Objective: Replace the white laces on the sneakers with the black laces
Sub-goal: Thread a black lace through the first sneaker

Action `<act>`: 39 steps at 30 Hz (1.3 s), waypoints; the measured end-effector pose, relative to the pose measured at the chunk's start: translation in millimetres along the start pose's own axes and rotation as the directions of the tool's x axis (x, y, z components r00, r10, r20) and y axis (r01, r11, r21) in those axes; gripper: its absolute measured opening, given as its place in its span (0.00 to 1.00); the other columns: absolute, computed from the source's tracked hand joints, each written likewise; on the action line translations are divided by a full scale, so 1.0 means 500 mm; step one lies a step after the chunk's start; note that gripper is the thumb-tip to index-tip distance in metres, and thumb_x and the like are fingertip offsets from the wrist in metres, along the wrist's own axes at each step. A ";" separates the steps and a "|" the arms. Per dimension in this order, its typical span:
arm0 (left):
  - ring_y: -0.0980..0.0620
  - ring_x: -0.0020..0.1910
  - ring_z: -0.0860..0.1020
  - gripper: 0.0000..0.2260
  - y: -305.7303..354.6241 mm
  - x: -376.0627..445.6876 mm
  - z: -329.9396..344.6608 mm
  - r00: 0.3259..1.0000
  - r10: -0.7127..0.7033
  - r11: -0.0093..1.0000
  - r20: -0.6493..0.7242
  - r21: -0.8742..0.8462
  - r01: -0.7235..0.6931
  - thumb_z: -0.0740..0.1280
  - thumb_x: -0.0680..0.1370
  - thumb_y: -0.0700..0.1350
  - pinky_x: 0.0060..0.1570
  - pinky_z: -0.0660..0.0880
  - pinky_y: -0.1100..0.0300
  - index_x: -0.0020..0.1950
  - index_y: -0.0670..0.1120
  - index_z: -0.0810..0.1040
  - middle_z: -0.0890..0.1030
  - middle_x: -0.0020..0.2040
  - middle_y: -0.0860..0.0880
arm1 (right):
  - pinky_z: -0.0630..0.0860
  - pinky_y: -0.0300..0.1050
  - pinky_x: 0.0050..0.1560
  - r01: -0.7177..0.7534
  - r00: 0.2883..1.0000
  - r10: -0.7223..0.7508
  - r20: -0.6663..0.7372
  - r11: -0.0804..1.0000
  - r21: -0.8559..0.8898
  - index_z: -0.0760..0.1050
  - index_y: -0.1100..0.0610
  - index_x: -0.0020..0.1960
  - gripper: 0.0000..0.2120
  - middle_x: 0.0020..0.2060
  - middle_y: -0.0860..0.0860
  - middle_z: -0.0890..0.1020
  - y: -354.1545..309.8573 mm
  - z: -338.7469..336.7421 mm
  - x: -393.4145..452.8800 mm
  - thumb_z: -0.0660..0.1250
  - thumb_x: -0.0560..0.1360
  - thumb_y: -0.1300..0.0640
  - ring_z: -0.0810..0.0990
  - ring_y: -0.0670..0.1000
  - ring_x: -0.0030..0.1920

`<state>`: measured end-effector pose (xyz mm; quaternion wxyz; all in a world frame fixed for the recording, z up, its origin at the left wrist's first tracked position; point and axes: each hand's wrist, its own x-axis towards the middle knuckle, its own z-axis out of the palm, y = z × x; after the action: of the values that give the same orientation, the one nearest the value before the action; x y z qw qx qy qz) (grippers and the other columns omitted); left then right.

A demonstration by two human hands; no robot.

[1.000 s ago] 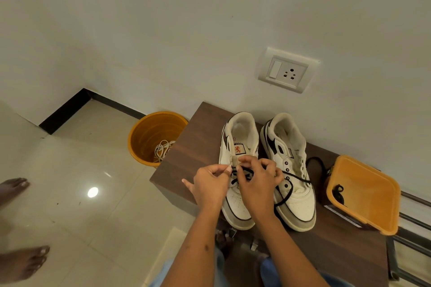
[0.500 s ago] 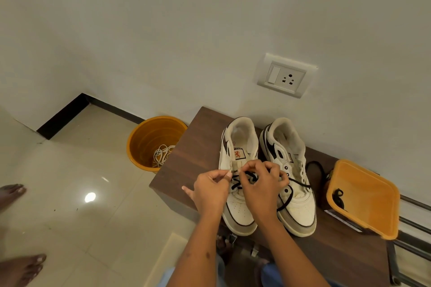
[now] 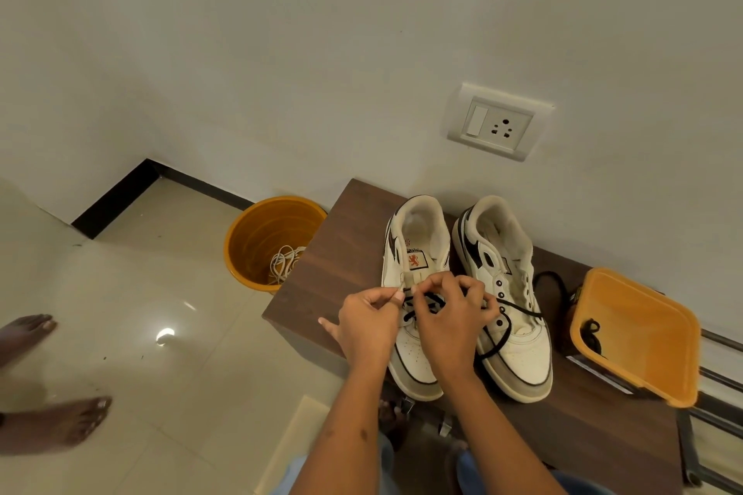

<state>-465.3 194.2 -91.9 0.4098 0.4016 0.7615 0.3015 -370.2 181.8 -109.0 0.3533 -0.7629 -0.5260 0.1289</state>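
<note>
Two white sneakers with black trim stand side by side on a brown table (image 3: 345,253), toes toward me. The left sneaker (image 3: 418,249) carries a black lace (image 3: 432,299) across its lower eyelets. My left hand (image 3: 368,323) pinches the sneaker's left eyelet edge. My right hand (image 3: 450,317) pinches the black lace over the tongue. The lace's free end trails right across the right sneaker (image 3: 510,293), whose eyelets are bare. White laces (image 3: 283,261) lie inside an orange bucket (image 3: 261,237) on the floor.
An orange container (image 3: 639,338) at the table's right end holds another black lace (image 3: 593,332). A wall socket (image 3: 498,125) sits above the sneakers. Another person's bare feet (image 3: 52,422) stand on the tiled floor at the left. A metal frame borders the far right.
Both hands stay on the left sneaker's lacing, with only small finger shifts. The head camera has dipped a little, sliding the scene downward in view.
</note>
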 end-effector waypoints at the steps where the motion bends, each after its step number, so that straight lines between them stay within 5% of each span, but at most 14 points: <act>1: 0.68 0.40 0.67 0.04 -0.002 0.001 0.001 1.000 -0.001 1.000 0.000 0.002 0.001 0.71 0.76 0.53 0.74 0.36 0.38 0.48 0.57 0.85 0.74 0.33 0.67 | 0.47 0.43 0.65 -0.002 1.000 0.002 0.009 1.000 -0.007 0.69 0.40 0.42 0.12 0.47 0.43 0.77 0.001 0.002 -0.001 0.73 0.71 0.51 0.69 0.49 0.61; 5: 0.63 0.47 0.69 0.04 -0.001 0.002 0.000 1.000 0.009 1.000 -0.004 0.011 -0.009 0.70 0.76 0.53 0.74 0.35 0.38 0.48 0.57 0.85 0.79 0.40 0.65 | 0.45 0.36 0.62 0.054 0.999 -0.055 0.000 0.997 -0.060 0.70 0.43 0.44 0.11 0.48 0.46 0.76 0.004 -0.001 -0.005 0.73 0.71 0.52 0.69 0.53 0.61; 13: 0.60 0.51 0.73 0.09 0.004 0.000 -0.006 1.000 0.030 0.992 0.000 0.119 -0.030 0.65 0.78 0.58 0.74 0.36 0.38 0.52 0.58 0.83 0.83 0.46 0.60 | 0.61 0.56 0.63 0.212 0.977 -0.210 0.034 0.959 -0.189 0.77 0.50 0.49 0.09 0.44 0.46 0.80 -0.021 -0.008 0.004 0.74 0.71 0.56 0.68 0.45 0.56; 15: 0.61 0.49 0.72 0.08 0.004 0.002 -0.002 1.000 0.025 0.988 0.002 0.151 -0.025 0.66 0.77 0.59 0.73 0.36 0.37 0.49 0.59 0.82 0.81 0.44 0.60 | 0.65 0.57 0.63 0.244 0.969 -0.225 0.105 0.942 -0.231 0.78 0.50 0.52 0.10 0.49 0.50 0.80 -0.019 -0.021 0.000 0.73 0.72 0.58 0.69 0.49 0.59; 19: 0.60 0.47 0.72 0.05 0.006 0.004 -0.001 1.000 0.019 0.983 0.011 0.182 -0.021 0.65 0.79 0.55 0.74 0.36 0.38 0.49 0.58 0.80 0.77 0.40 0.61 | 0.71 0.55 0.64 0.376 0.916 -0.316 0.245 0.889 -0.259 0.75 0.54 0.65 0.27 0.67 0.53 0.75 -0.004 -0.071 -0.052 0.73 0.67 0.64 0.69 0.55 0.67; 21: 0.59 0.47 0.72 0.04 0.005 0.002 -0.001 0.999 0.040 0.985 0.001 0.171 -0.039 0.63 0.81 0.52 0.74 0.35 0.40 0.50 0.57 0.78 0.76 0.37 0.61 | 0.63 0.53 0.72 0.433 0.864 -0.317 0.392 0.864 -0.257 0.67 0.56 0.73 0.31 0.76 0.54 0.63 0.013 -0.094 -0.095 0.70 0.71 0.61 0.57 0.53 0.75; 24: 0.60 0.48 0.72 0.05 -0.002 0.006 0.000 0.998 0.068 0.991 -0.001 0.112 -0.068 0.59 0.83 0.47 0.74 0.36 0.40 0.50 0.55 0.72 0.78 0.40 0.62 | 0.41 0.46 0.77 0.458 0.720 -0.246 0.648 0.871 -0.178 0.40 0.53 0.79 0.34 0.77 0.47 0.36 0.050 -0.094 -0.148 0.55 0.81 0.49 0.34 0.46 0.77; 27: 0.61 0.43 0.81 0.09 -0.001 0.022 -0.019 0.993 -0.069 0.967 -0.099 -0.251 0.042 0.55 0.84 0.44 0.74 0.56 0.38 0.48 0.56 0.67 0.81 0.39 0.61 | 0.41 0.45 0.74 0.455 0.709 -0.189 0.679 0.858 -0.237 0.43 0.57 0.80 0.36 0.79 0.51 0.42 0.063 -0.087 -0.161 0.53 0.79 0.42 0.37 0.47 0.77; 29: 0.55 0.43 0.83 0.06 0.004 0.034 -0.048 0.924 -0.314 0.817 -0.219 -0.557 0.146 0.55 0.84 0.42 0.65 0.72 0.46 0.51 0.52 0.68 0.79 0.41 0.58 | 0.31 0.42 0.73 0.458 0.675 -0.199 0.711 0.868 -0.192 0.33 0.54 0.78 0.36 0.76 0.47 0.32 0.061 -0.089 -0.156 0.49 0.81 0.41 0.25 0.43 0.73; 31: 0.47 0.53 0.81 0.03 0.008 0.035 -0.078 0.853 -0.416 0.809 -0.314 -0.557 0.189 0.57 0.84 0.41 0.65 0.71 0.46 0.56 0.49 0.68 0.76 0.46 0.53 | 0.27 0.41 0.71 0.458 0.642 -0.208 0.738 0.876 -0.152 0.28 0.53 0.76 0.37 0.73 0.44 0.26 0.055 -0.101 -0.152 0.44 0.78 0.40 0.21 0.41 0.70; 33: 0.43 0.63 0.75 0.10 0.000 0.037 -0.088 0.886 -0.237 0.957 -0.398 -0.253 0.143 0.63 0.81 0.41 0.71 0.62 0.39 0.62 0.50 0.69 0.76 0.58 0.49 | 0.26 0.41 0.71 0.461 0.633 -0.188 0.751 0.870 -0.171 0.28 0.53 0.76 0.37 0.73 0.44 0.26 0.054 -0.101 -0.149 0.42 0.76 0.39 0.21 0.41 0.70; 35: 0.49 0.67 0.72 0.16 0.001 0.030 -0.075 0.956 0.100 0.994 -0.277 0.073 -0.083 0.67 0.79 0.45 0.73 0.54 0.37 0.65 0.55 0.71 0.75 0.65 0.52 | 0.25 0.40 0.70 0.438 0.631 -0.175 0.756 0.884 -0.161 0.28 0.53 0.76 0.37 0.73 0.45 0.26 0.052 -0.098 -0.148 0.43 0.78 0.40 0.21 0.42 0.70; 37: 0.56 0.63 0.73 0.12 0.007 0.017 -0.047 0.951 0.307 0.926 -0.021 0.237 -0.294 0.67 0.79 0.49 0.74 0.44 0.39 0.62 0.59 0.76 0.79 0.60 0.59 | 0.26 0.41 0.70 0.407 0.628 -0.152 0.763 0.900 -0.155 0.28 0.53 0.76 0.36 0.73 0.45 0.26 0.049 -0.098 -0.146 0.48 0.81 0.42 0.22 0.43 0.71; 39: 0.59 0.56 0.77 0.08 0.009 0.008 -0.021 0.930 0.352 0.881 0.101 0.300 -0.366 0.67 0.79 0.52 0.75 0.38 0.43 0.57 0.59 0.80 0.82 0.50 0.60 | 0.27 0.42 0.71 0.402 0.615 -0.142 0.775 0.903 -0.153 0.29 0.54 0.76 0.36 0.74 0.46 0.27 0.042 -0.101 -0.142 0.51 0.83 0.45 0.23 0.45 0.72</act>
<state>-474.3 198.5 -85.0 0.2943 0.6022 0.7028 0.2385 -355.8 93.6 -99.6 -0.0044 -0.5969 -0.7481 0.2899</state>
